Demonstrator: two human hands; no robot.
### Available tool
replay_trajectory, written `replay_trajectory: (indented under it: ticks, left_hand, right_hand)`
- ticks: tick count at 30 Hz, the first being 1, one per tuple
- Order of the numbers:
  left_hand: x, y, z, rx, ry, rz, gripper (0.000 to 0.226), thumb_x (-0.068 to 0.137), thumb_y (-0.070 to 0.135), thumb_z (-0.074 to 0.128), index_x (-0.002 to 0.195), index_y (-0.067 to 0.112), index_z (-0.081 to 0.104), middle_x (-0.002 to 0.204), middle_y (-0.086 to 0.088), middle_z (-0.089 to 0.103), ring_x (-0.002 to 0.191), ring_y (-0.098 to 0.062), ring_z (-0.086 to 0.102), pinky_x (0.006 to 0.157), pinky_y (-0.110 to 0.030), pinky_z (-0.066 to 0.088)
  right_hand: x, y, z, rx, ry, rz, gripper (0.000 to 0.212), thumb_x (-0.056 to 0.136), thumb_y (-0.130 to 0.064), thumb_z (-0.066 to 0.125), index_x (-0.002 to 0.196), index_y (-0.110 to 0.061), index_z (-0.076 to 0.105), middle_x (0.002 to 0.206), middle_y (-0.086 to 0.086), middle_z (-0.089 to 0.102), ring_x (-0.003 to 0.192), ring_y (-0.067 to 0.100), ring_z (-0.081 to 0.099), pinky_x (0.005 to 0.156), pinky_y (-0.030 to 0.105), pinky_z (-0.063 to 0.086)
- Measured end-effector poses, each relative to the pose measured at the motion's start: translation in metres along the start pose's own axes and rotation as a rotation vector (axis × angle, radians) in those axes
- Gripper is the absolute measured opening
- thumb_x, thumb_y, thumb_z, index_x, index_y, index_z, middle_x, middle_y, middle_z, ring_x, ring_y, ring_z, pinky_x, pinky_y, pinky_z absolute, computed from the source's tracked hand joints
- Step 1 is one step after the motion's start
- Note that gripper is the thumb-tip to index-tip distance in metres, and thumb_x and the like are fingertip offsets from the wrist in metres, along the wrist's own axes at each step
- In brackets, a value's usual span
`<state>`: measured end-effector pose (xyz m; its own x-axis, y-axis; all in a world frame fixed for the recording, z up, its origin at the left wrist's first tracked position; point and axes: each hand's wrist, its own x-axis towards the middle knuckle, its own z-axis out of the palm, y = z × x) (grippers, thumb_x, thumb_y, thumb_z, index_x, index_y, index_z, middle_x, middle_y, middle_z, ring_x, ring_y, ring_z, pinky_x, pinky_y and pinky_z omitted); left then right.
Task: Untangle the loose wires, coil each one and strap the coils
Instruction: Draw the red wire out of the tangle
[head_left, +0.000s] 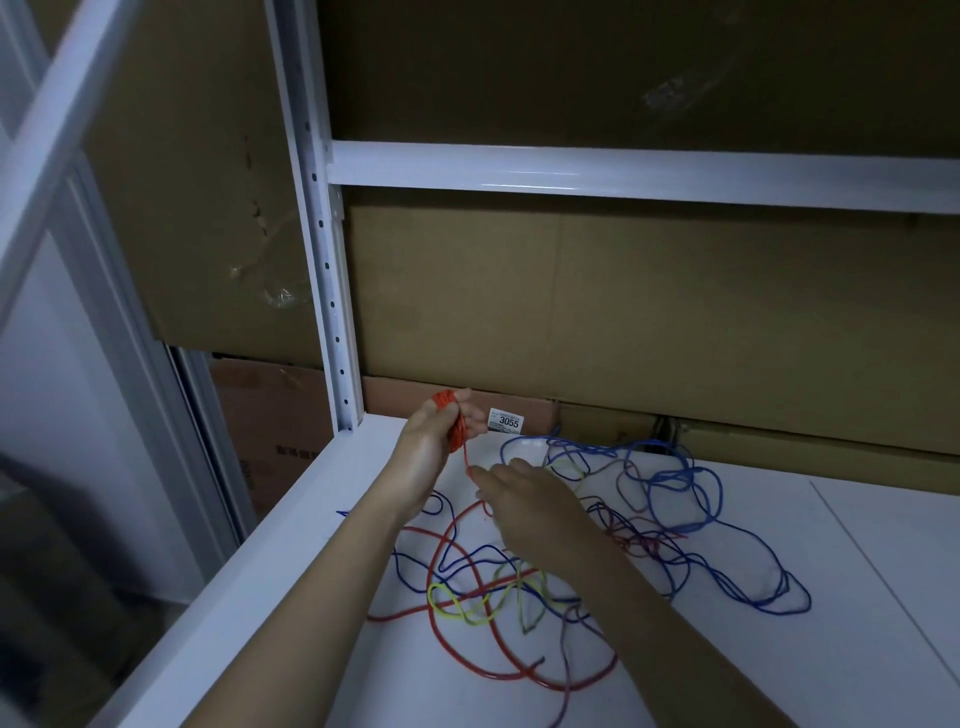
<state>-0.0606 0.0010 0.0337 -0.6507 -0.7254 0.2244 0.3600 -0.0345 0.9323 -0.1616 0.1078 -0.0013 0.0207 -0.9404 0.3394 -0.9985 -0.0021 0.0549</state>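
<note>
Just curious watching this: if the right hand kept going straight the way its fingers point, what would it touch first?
Probably the left hand and its red wire coil; the right hand points up-left along the taut red strand, though depth is unclear.

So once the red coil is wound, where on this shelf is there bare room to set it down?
Bare shelf lies right of the blue wire, across the panel seam. A narrower strip runs along the left edge beside the left hand, which holds the red coil. The middle, under the right hand, is crowded with tangled red, blue and yellow wires.
</note>
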Motion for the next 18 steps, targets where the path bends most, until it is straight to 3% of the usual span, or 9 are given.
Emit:
replay_trajectory:
  ticks: [3,5,7,9,12,15,18]
  left_hand:
    - [-0.003,-0.001,-0.001,0.22,-0.033,0.011,0.023,0.104,0.006,0.028,0.11,0.003,0.05,0.076,-0.004,0.062,0.065,-0.008,0.061,0.07,-0.017,0.049]
    - [-0.006,-0.002,-0.001,0.295,-0.075,-0.001,0.025,0.104,0.008,0.03,0.106,0.011,0.054,0.079,-0.001,0.063,0.068,-0.006,0.061,0.069,-0.013,0.048]
    - [-0.009,-0.003,-0.002,0.328,-0.098,-0.035,0.025,0.104,0.015,0.034,0.1,0.018,0.058,0.078,0.007,0.064,0.07,0.001,0.061,0.068,-0.01,0.046]
    - [-0.013,-0.005,-0.005,0.373,-0.141,-0.049,0.031,0.104,0.026,0.034,0.086,0.019,0.058,0.07,0.013,0.061,0.068,-0.001,0.058,0.067,-0.012,0.045]
    - [-0.018,-0.009,-0.005,0.469,-0.244,-0.067,0.058,0.103,0.043,0.022,0.067,0.021,0.063,0.063,0.006,0.062,0.064,-0.008,0.056,0.067,-0.019,0.044]
    - [-0.024,-0.01,0.003,0.499,-0.296,-0.133,0.071,0.092,0.059,0.019,0.049,0.025,0.065,0.052,0.002,0.062,0.052,-0.006,0.055,0.061,-0.019,0.043]
    - [-0.034,-0.013,0.006,0.483,-0.293,-0.125,0.072,0.094,0.059,0.02,0.045,0.024,0.059,0.045,0.002,0.053,0.046,-0.009,0.048,0.06,-0.026,0.038]
  right_hand:
    - [-0.004,-0.006,-0.013,0.009,0.235,-0.148,0.019,0.076,0.0,0.062,0.093,-0.007,0.068,0.077,0.005,0.06,0.071,0.025,0.057,0.056,0.031,0.049]
    - [-0.002,-0.006,-0.02,-0.038,0.361,-0.228,0.018,0.086,-0.009,0.051,0.08,-0.01,0.068,0.076,0.006,0.062,0.069,0.024,0.059,0.056,0.031,0.051]
    - [0.001,-0.003,-0.027,-0.086,0.427,-0.256,0.027,0.095,-0.021,0.048,0.081,-0.011,0.07,0.084,0.006,0.066,0.074,0.022,0.061,0.064,0.031,0.052]
    - [0.004,0.002,-0.034,-0.069,0.536,-0.245,0.022,0.093,-0.026,0.057,0.081,-0.014,0.07,0.079,0.002,0.062,0.07,0.021,0.056,0.062,0.032,0.047]
    - [0.004,0.008,-0.038,0.039,0.691,-0.158,0.014,0.088,-0.026,0.066,0.081,-0.017,0.074,0.074,0.0,0.058,0.072,0.019,0.05,0.064,0.028,0.041]
    - [-0.001,0.007,-0.035,0.377,0.684,0.018,0.006,0.083,-0.017,0.071,0.081,-0.014,0.076,0.075,0.0,0.062,0.079,0.011,0.047,0.07,0.022,0.038]
    - [-0.007,0.002,-0.032,0.528,0.613,0.132,0.003,0.079,-0.015,0.074,0.078,-0.017,0.075,0.076,-0.019,0.058,0.08,-0.005,0.043,0.074,0.011,0.035]
